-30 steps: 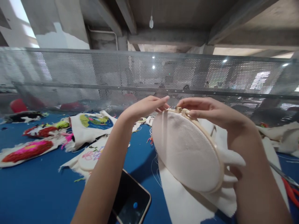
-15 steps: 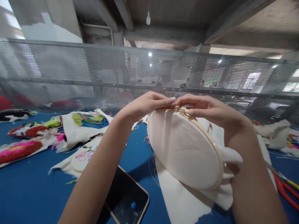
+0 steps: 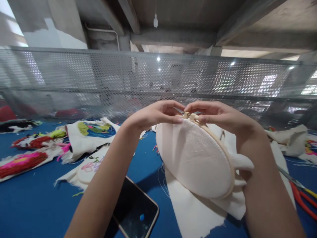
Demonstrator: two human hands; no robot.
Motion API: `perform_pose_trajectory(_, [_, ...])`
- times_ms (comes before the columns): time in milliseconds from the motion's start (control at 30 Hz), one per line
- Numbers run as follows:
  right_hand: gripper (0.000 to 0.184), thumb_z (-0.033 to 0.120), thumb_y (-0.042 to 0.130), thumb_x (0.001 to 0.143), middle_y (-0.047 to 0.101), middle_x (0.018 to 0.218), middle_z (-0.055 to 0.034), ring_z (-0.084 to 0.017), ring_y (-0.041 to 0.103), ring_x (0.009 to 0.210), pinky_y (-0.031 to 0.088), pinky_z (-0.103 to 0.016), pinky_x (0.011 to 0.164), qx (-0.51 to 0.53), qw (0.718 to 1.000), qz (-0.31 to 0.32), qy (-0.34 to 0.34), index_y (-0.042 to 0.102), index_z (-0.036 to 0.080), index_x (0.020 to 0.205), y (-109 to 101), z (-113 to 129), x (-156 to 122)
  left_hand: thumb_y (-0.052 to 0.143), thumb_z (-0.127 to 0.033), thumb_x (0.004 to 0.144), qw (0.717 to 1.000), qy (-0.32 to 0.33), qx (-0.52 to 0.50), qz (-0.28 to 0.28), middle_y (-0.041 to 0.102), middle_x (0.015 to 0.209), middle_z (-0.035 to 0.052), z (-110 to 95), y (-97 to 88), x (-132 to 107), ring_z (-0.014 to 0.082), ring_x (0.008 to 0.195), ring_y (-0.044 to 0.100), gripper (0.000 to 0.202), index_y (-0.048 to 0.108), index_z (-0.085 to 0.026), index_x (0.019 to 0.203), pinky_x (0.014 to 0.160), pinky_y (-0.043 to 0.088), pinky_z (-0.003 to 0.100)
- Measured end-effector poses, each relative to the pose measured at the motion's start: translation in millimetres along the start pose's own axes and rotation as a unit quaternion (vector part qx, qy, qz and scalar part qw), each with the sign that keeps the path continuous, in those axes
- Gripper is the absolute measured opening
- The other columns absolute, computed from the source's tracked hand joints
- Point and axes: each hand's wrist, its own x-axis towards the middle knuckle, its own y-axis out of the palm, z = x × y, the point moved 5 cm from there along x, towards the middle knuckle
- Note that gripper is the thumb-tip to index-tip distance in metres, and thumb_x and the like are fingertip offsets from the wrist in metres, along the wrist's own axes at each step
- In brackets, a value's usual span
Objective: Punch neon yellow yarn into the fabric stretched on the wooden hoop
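Note:
An oval-looking embroidery hoop holds white cloth stretched across it, tilted with its clasp at the top. My left hand is closed on the top rim, thumb against the cloth in front and fingers bent over behind. On the other side of the clasp, my right hand pinches the hoop's tightening screw between thumb and fingers. Loose cloth hangs from the hoop down to the blue table.
A phone lies below my left forearm. At the left are a hoop with stitched flowers and several embroidered pieces, one of them green and blue. Red-handled scissors lie at the right. A perforated metal screen stands behind.
My left thumb has moved down from beside the clasp onto the cloth near the rim, and the left fingers now arch above it. My right hand keeps its pinch at the screw.

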Motion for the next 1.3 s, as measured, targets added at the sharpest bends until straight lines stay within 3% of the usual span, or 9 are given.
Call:
perform_pose_trajectory(133, [0.034, 0.036, 0.063, 0.078, 0.059, 0.114, -0.0046, -0.018, 0.056, 0.093, 0.047, -0.028, 0.072, 0.007, 1.0, 0.016, -0.008, 0.062, 0.027, 0.111, 0.8, 0.3, 0.9, 0.061, -0.033, 0.079, 0.999, -0.01, 0.017, -0.037, 0.066, 0.097, 0.0065, -1.0, -3.0, -0.4, 0.0165, 0.089, 0.06, 0.037, 0.058, -0.016, 0.112, 0.078, 0.044, 0.029])
perform_pose_trajectory(233, [0.033, 0.036, 0.064, 0.077, 0.061, 0.111, -0.0041, -0.017, 0.057, 0.091, 0.047, -0.029, 0.072, 0.008, 1.0, 0.012, -0.011, 0.063, 0.027, 0.109, -0.4, -0.2, 1.3, 0.069, -0.025, 0.072, 1.0, -0.015, -0.007, -0.008, 0.067, 0.095, 0.0058, -0.7, 0.9, 0.6, 0.0165, 0.087, 0.061, 0.049, 0.053, -0.018, 0.118, 0.077, 0.044, 0.03])
perform_pose_trajectory(433, [0.033, 0.035, 0.063, 0.078, 0.062, 0.107, -0.0031, -0.017, 0.057, 0.09, 0.046, -0.029, 0.072, 0.009, 1.0, 0.019, -0.014, 0.063, 0.028, 0.11, -0.4, 0.3, 0.1, 0.062, -0.033, 0.079, 0.998, -0.005, 0.012, -0.058, 0.067, 0.094, 0.0055, -1.9, -1.4, 2.3, 0.0155, 0.086, 0.061, 0.037, 0.058, -0.016, 0.112, 0.076, 0.044, 0.028])
perform_pose_trajectory(567, [0.034, 0.036, 0.063, 0.078, 0.062, 0.106, -0.0037, -0.017, 0.057, 0.088, 0.046, -0.028, 0.071, 0.008, 1.0, 0.023, -0.004, 0.063, 0.027, 0.11, -0.1, 0.2, -0.5, 0.07, -0.025, 0.072, 0.999, -0.018, -0.007, -0.026, 0.068, 0.093, 0.0063, -1.0, 2.3, 2.0, 0.0163, 0.086, 0.062, 0.048, 0.055, -0.016, 0.117, 0.076, 0.044, 0.029])
perform_pose_trajectory(833, [0.032, 0.034, 0.062, 0.078, 0.062, 0.108, -0.0031, -0.017, 0.056, 0.09, 0.046, -0.028, 0.072, 0.013, 1.0, 0.023, 0.003, 0.062, 0.027, 0.11, -0.4, -1.0, -0.8, 0.068, -0.03, 0.073, 0.999, -0.013, 0.018, -0.036, 0.068, 0.092, 0.0052, -2.5, 2.3, 1.9, 0.0151, 0.084, 0.061, 0.045, 0.057, -0.017, 0.115, 0.075, 0.044, 0.027])
perform_pose_trajectory(967, [0.036, 0.034, 0.063, 0.078, 0.061, 0.108, -0.0033, -0.017, 0.056, 0.092, 0.046, -0.028, 0.073, 0.015, 1.0, 0.019, 0.002, 0.061, 0.028, 0.113, -0.8, -1.4, -0.7, 0.059, -0.036, 0.081, 0.997, 0.002, 0.027, -0.068, 0.067, 0.093, 0.0055, -4.2, -1.6, 0.9, 0.0145, 0.083, 0.06, 0.034, 0.061, -0.016, 0.108, 0.074, 0.043, 0.027])
perform_pose_trajectory(1100, [0.035, 0.034, 0.062, 0.079, 0.061, 0.108, -0.004, -0.017, 0.056, 0.091, 0.047, -0.028, 0.073, 0.013, 0.999, 0.031, 0.004, 0.061, 0.026, 0.112, 0.4, -1.1, 0.0, 0.071, -0.026, 0.071, 1.0, -0.015, 0.013, -0.007, 0.068, 0.092, 0.0051, -3.5, 2.4, -0.7, 0.0162, 0.085, 0.061, 0.048, 0.056, -0.018, 0.116, 0.075, 0.044, 0.028])
perform_pose_trajectory(1233, [0.035, 0.032, 0.062, 0.08, 0.061, 0.107, -0.0038, -0.016, 0.056, 0.09, 0.046, -0.027, 0.072, 0.011, 0.999, 0.031, -0.007, 0.06, 0.026, 0.114, 0.5, 0.0, 0.4, 0.06, -0.034, 0.08, 0.999, -0.001, 0.029, -0.045, 0.066, 0.095, 0.0063, -5.4, -1.6, -1.7, 0.0161, 0.085, 0.06, 0.036, 0.059, -0.016, 0.111, 0.076, 0.044, 0.029])
perform_pose_trajectory(1300, [0.034, 0.032, 0.062, 0.08, 0.061, 0.107, -0.0037, -0.016, 0.056, 0.09, 0.046, -0.027, 0.072, 0.011, 0.999, 0.032, -0.008, 0.061, 0.026, 0.113, 0.4, -0.2, 0.4, 0.064, -0.032, 0.077, 0.999, -0.004, 0.03, -0.029, 0.066, 0.096, 0.0065, -5.4, 0.0, -1.9, 0.0168, 0.087, 0.06, 0.04, 0.057, -0.017, 0.114, 0.076, 0.044, 0.03])
